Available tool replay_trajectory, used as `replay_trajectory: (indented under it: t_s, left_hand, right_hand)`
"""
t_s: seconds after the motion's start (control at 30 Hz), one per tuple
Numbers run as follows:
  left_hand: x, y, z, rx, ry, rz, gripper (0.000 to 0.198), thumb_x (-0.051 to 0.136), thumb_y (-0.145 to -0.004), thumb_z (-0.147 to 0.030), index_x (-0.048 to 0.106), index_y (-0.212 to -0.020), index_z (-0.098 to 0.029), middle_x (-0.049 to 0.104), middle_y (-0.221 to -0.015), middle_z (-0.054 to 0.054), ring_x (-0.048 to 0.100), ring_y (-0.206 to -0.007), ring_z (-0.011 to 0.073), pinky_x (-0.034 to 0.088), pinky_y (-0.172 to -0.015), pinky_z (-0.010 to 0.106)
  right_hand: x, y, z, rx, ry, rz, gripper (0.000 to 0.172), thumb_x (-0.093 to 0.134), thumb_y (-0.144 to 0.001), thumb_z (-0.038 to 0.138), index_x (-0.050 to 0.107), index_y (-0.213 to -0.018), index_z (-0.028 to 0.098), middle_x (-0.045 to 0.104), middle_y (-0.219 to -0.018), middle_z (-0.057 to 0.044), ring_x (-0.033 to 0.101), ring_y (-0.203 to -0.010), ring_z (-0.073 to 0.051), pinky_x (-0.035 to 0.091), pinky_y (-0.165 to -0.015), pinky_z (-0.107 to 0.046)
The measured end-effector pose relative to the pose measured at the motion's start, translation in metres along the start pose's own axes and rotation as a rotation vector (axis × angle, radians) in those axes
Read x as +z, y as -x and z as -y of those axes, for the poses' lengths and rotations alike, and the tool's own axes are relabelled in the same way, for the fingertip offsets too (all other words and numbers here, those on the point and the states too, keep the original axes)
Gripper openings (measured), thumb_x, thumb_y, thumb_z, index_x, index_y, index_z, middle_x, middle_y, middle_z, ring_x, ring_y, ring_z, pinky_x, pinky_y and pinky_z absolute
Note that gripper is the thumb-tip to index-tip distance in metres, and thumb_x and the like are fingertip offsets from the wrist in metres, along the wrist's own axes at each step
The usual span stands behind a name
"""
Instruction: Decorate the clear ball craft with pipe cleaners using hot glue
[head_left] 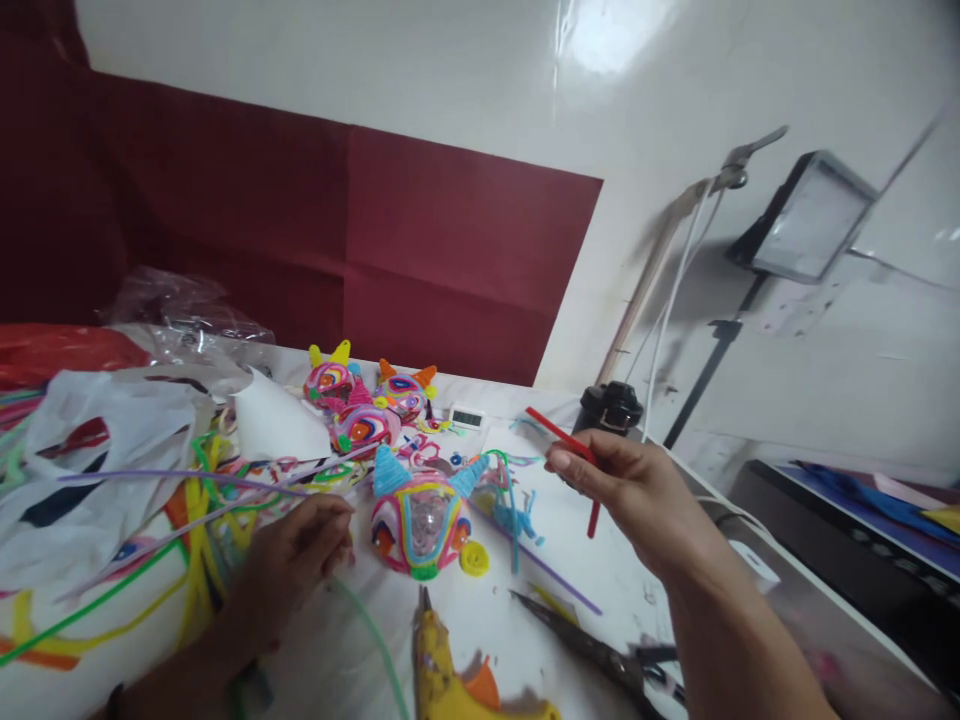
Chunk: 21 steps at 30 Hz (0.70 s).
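Observation:
My right hand point(626, 490) is raised over the table's right side, thumb and fingers pinching a red pipe cleaner point(553, 428). One end points up to the left, and another red piece shows below the fingers. My left hand point(300, 560) is closed with curled fingers; what it holds, if anything, is hidden. Beside it sits a colourful animal-head mask point(429, 525) with blue horns and a coiled yellow disc point(474, 559) at its lower right. A yellow hot glue gun point(442, 665) lies in front of the mask, and dark scissors point(592, 650) lie to its right.
Several finished heads point(364, 425) stand at the back near a small digital display point(466, 417). Loose pipe cleaners point(202, 540) and plastic bags point(112, 420) cover the left. At right are a black-lidded bottle point(611, 410) and a lamp point(814, 220) on a stand.

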<state>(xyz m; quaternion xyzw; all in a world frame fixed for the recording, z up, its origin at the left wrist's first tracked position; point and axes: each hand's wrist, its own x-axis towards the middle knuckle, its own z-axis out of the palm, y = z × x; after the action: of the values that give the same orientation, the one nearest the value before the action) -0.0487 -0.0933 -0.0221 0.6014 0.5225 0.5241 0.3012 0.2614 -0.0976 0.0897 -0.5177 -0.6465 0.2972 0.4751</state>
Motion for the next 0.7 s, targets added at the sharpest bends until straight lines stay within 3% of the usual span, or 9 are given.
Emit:
replay_trajectory:
  t_s: [0.27,0.47,0.7]
  left_hand:
    - [-0.002,0.003,-0.008,0.001,-0.002,0.003,0.025,0.059,-0.078,-0.048,0.059,-0.081,-0.023,0.058,-0.052,-0.006,0.053,-0.046,0.0111,0.038,-0.042,0.017]
    - [-0.005,0.004,-0.011,0.071,-0.047,-0.034,0.024,0.06,-0.078,-0.046,0.06,-0.081,-0.022,0.057,-0.05,-0.006,0.049,-0.041,0.0107,0.037,-0.039,0.018]
    - [-0.005,0.002,-0.003,0.114,-0.058,-0.038,0.028,0.061,-0.077,-0.049,0.061,-0.082,-0.021,0.061,-0.053,-0.004,0.055,-0.043,0.0122,0.04,-0.038,0.018]
  right_hand:
    - [-0.003,0.006,0.012,-0.085,0.038,-0.202,0.037,0.074,-0.065,0.052,0.069,-0.072,0.015,0.05,-0.059,0.0,0.04,-0.054,-0.012,0.031,-0.044,-0.025]
    - [-0.003,0.003,0.007,-0.16,0.122,-0.262,0.032,0.07,-0.07,0.046,0.07,-0.079,0.015,0.057,-0.061,-0.001,0.044,-0.054,-0.013,0.034,-0.048,-0.027]
    - [-0.003,-0.002,-0.003,-0.18,0.226,-0.3,0.023,0.065,-0.075,0.038,0.07,-0.085,0.017,0.067,-0.075,-0.005,0.055,-0.066,-0.018,0.039,-0.06,-0.032]
